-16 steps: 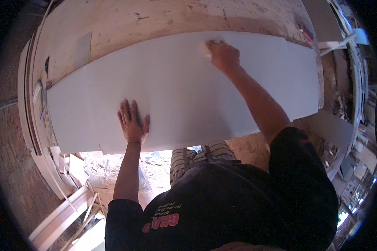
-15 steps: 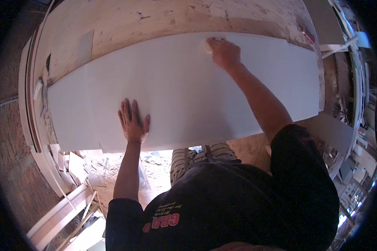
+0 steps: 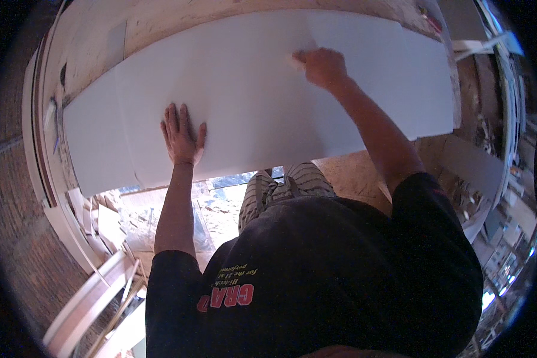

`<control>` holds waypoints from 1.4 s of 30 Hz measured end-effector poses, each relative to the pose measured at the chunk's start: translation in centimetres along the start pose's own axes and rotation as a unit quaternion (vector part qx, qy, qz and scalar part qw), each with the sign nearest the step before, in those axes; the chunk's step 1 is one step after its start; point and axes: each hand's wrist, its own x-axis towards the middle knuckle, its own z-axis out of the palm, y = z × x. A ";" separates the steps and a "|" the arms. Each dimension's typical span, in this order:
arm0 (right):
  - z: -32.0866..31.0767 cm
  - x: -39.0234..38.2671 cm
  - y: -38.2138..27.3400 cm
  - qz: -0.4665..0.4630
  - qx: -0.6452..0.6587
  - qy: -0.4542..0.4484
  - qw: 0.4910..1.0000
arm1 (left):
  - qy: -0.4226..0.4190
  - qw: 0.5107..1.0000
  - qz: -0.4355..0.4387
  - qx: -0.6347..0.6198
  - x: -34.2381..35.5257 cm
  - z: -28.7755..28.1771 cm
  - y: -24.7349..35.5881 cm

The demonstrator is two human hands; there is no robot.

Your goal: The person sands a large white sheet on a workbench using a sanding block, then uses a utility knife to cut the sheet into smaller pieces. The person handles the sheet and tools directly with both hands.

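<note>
The fingers [image 3: 172, 119] of the left hand [image 3: 182, 143] lie flat and slightly spread, thumb held out to the side, pressing on a large white sheet [image 3: 244, 89] and holding nothing. To their right, the right hand [image 3: 325, 68] is closed in a fist around a small pale block [image 3: 298, 61], which sits against the sheet farther from the body; how the fingertips wrap it is hard to see.

Pale boards [image 3: 92, 298] lean at the lower left, beyond the end of the bench. The white sheet lies across the wooden bench [image 3: 161, 18], its near edge by the person's striped trousers [image 3: 307, 179]. At the far right corner of the bench, just beyond the sheet, rests a small red object [image 3: 433, 24].
</note>
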 end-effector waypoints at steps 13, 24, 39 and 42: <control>6.6 -31.0 -5.8 0.054 0.174 0.031 0.983 | 0.029 0.998 0.006 0.055 0.7 1.5 0.8; 6.3 -17.1 0.8 0.016 0.072 0.132 0.988 | -0.025 0.983 0.146 -0.104 1.3 4.1 20.6; -0.1 10.6 12.2 0.027 0.012 0.114 0.993 | -0.122 0.986 0.095 -0.056 2.4 2.3 21.3; 0.2 9.6 12.4 -0.007 0.030 0.150 0.988 | -0.100 0.988 0.098 -0.069 2.3 2.6 21.2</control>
